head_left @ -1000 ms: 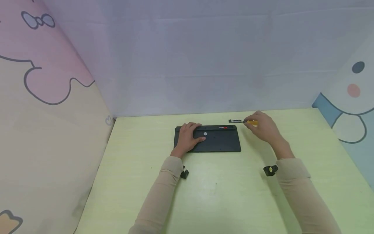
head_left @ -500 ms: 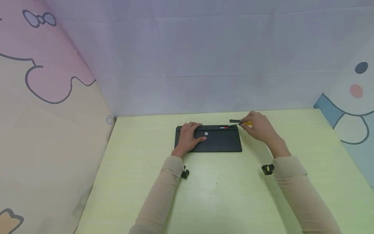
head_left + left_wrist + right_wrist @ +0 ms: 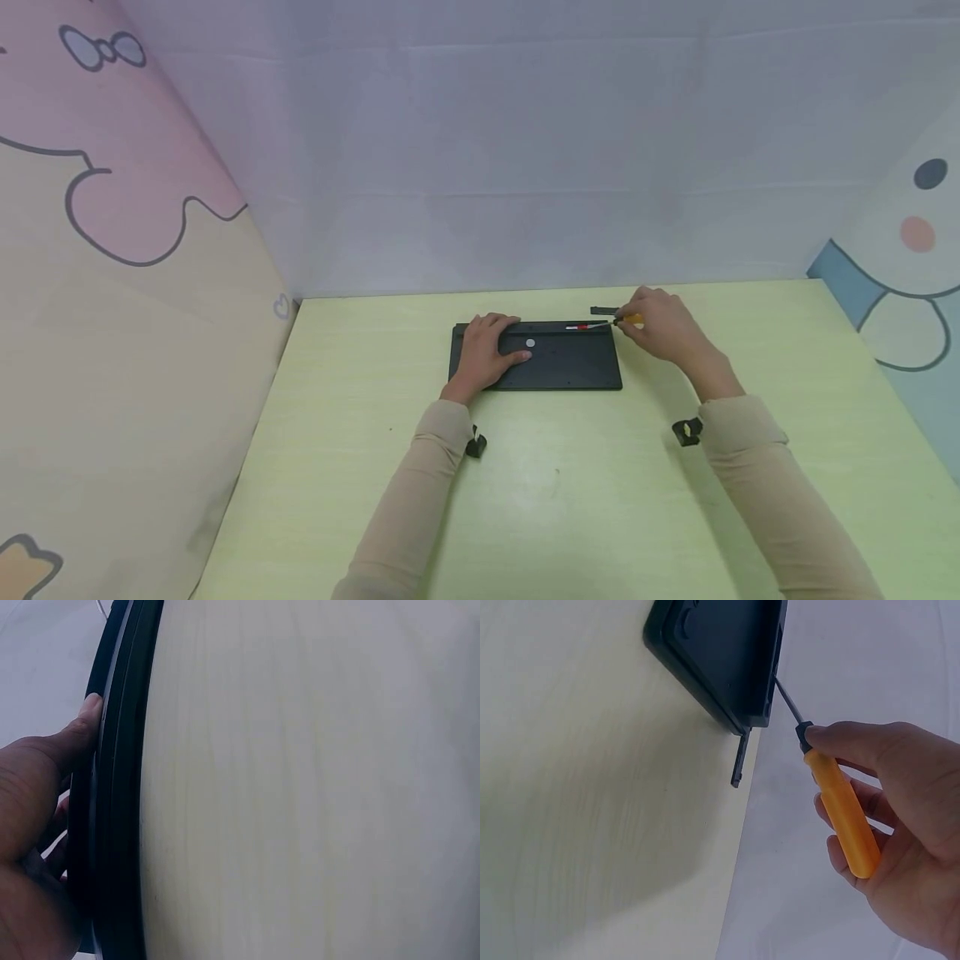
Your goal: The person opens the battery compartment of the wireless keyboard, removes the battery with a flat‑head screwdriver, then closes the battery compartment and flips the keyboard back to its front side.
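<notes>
A black keyboard (image 3: 562, 367) lies with its underside up near the far side of the table. My left hand (image 3: 483, 354) rests on its left part, the fingertips at the far edge and the thumb (image 3: 82, 724) laid on the underside. My right hand (image 3: 663, 325) holds a screwdriver (image 3: 840, 810) by its orange handle, thumb near the black collar. The thin metal shaft reaches over the slot in the keyboard's raised strip, where a small red and white battery (image 3: 577, 327) shows. Whether the tip touches the battery is too small to tell.
A small black battery cover (image 3: 602, 311) lies on the table (image 3: 555, 500) just behind the keyboard's right end. A pale cloth wall (image 3: 480, 167) stands along the table's far edge, with printed panels on both sides.
My right hand has moved left and slightly down, bringing the screwdriver's shaft from over the battery cover to the keyboard's battery slot. My left hand has stayed in place.
</notes>
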The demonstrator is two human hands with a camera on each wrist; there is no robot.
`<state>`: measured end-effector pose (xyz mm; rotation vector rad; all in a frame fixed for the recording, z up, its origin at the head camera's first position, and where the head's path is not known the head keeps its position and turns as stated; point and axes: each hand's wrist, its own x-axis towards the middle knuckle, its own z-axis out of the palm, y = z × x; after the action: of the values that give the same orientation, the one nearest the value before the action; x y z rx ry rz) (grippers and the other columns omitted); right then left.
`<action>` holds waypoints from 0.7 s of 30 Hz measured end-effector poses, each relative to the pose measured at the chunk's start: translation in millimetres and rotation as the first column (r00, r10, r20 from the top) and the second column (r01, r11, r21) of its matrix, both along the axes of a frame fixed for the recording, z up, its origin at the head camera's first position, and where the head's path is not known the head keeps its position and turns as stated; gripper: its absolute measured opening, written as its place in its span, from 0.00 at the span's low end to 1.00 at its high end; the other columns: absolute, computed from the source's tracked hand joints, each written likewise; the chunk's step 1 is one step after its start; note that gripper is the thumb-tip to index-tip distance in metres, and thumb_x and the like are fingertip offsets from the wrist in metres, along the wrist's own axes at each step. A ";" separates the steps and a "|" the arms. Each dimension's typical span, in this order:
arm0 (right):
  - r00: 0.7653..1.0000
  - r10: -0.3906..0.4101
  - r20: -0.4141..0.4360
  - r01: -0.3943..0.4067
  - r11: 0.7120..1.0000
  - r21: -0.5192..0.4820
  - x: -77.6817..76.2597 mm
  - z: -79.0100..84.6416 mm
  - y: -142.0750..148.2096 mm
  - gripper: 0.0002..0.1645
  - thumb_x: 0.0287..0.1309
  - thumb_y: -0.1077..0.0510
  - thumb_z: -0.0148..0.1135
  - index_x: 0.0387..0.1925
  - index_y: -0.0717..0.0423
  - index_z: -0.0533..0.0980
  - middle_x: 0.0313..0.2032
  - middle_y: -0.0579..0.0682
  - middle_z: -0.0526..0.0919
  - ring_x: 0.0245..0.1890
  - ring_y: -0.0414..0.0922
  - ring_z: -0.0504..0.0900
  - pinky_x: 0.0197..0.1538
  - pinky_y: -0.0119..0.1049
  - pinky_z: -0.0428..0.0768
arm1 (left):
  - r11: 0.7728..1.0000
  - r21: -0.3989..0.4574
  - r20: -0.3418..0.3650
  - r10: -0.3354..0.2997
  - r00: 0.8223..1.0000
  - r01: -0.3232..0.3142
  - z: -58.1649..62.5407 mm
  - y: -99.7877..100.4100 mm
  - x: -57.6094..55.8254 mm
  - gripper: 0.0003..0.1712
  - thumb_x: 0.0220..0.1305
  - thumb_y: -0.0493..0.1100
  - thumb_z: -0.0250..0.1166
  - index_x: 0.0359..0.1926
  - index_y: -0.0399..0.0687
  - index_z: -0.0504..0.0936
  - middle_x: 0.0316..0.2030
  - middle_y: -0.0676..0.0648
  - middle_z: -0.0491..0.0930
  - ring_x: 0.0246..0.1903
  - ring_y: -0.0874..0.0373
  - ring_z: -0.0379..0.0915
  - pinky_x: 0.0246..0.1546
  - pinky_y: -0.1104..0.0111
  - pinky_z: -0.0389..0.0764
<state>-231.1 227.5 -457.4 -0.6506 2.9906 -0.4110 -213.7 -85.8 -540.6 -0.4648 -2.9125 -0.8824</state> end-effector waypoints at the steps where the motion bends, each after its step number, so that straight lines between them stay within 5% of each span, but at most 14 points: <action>1: 1.000 0.006 -0.003 -0.006 1.000 0.006 -0.5 0.3 -0.4 0.15 0.65 0.58 0.66 0.48 0.62 0.86 0.41 0.59 0.83 0.41 0.57 0.81 0.42 0.54 0.78 | 1.000 0.002 -0.001 -0.001 1.000 0.001 0.0 -0.1 0.0 0.38 0.60 0.57 0.74 0.68 0.53 0.76 0.63 0.45 0.78 0.68 0.47 0.70 0.83 0.50 0.52; 11: 0.995 0.074 -0.062 -0.064 0.986 0.151 0.1 18.3 -15.3 0.08 0.62 0.60 0.69 0.40 0.58 0.88 0.33 0.55 0.81 0.33 0.54 0.77 0.37 0.50 0.75 | 1.000 0.002 0.002 -0.007 1.000 0.007 2.4 -0.8 0.9 0.37 0.60 0.57 0.74 0.68 0.53 0.76 0.63 0.44 0.78 0.68 0.47 0.70 0.83 0.50 0.52; 21: 0.982 0.139 -0.129 -0.090 0.939 0.331 0.2 30.7 -36.9 0.05 0.63 0.64 0.65 0.34 0.59 0.86 0.29 0.53 0.75 0.29 0.49 0.67 0.36 0.42 0.65 | 1.000 0.008 -0.012 -0.004 1.000 0.004 3.1 -0.6 1.9 0.37 0.59 0.56 0.75 0.67 0.52 0.77 0.62 0.44 0.78 0.67 0.46 0.71 0.82 0.49 0.54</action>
<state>-231.0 190.6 -426.7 -0.8464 3.0308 0.1433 -211.8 -86.4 -537.5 -0.4736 -2.8974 -0.8886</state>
